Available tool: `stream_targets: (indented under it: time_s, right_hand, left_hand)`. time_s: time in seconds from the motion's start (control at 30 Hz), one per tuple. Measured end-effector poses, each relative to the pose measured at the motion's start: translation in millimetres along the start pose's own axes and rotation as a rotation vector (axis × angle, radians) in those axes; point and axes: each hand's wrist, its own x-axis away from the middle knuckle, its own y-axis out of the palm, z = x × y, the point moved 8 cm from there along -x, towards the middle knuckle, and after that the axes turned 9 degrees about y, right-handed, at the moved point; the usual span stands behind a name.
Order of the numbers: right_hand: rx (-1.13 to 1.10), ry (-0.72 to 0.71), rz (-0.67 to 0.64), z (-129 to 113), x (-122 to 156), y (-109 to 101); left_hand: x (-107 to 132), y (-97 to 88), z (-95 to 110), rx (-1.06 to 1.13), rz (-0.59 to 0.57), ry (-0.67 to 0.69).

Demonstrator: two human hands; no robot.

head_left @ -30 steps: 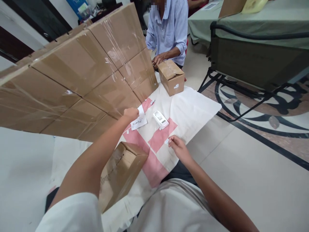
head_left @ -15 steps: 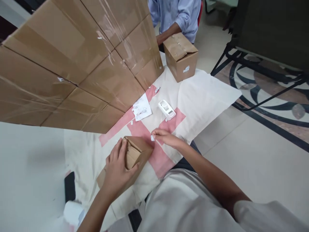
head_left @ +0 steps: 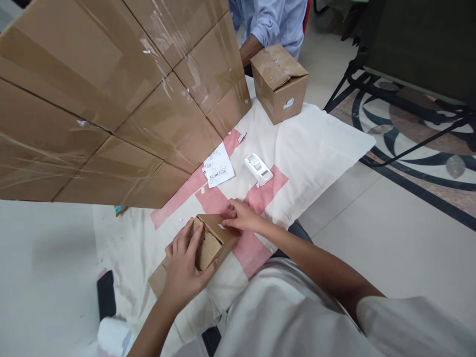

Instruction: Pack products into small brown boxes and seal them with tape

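Observation:
My left hand (head_left: 188, 265) grips a small brown cardboard box (head_left: 227, 235) from above. Its fingers and thumb spread over the box's top, and part of the top flap shows between them. At the box's far right face, my right hand (head_left: 238, 215) pinches a small white sticker (head_left: 222, 226) against the cardboard or very near it; contact is hard to make out. Beyond the right hand lies a white plastic object (head_left: 258, 169) shaped like a toy car. Beside it rests a white paper sheet (head_left: 218, 168) with small printed shapes.
Tall stacked, taped cartons (head_left: 148, 109) form a wall at the left. Another closed carton (head_left: 280, 82) with a white label stands at the table's far end, near a person in a blue shirt (head_left: 269, 22). A black object (head_left: 106, 295) lies at the lower left. Black metal legs (head_left: 347, 84) stand at right.
My right hand has moved left with the sticker, from beside the box to its face. My left hand keeps its grip on the box. The camera view has shifted slightly.

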Motion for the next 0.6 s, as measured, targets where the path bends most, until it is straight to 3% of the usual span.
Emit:
stream_targets:
  time_s: [0.07,0.2,0.3,0.4,0.5,0.6]
  right_hand:
    - [-0.020,-0.078,0.084,-3,20,-4]
    - [-0.140,-0.158,-0.057,1,69,9]
    - [-0.121,-0.173,-0.038,0,90,0]
    - [0.034,-0.257,-0.128,-16,87,1]
    - [0.238,-0.369,-0.326,-34,75,20]
    - [0.349,-0.400,-0.362,-42,64,33]
  left_hand:
    - [0,0.1,0,-0.006,-0.002,-0.002]
    - [0,0.4,-1,-0.008,-0.003,-0.017]
    - [1,0.8,-3,0.003,0.011,-0.017]
    - [3,0.1,-4,0.002,0.056,0.045]
    - [4,-0.4,0,-0.015,0.110,0.238]
    - [1,-1.2,3,-0.043,0.155,0.420]
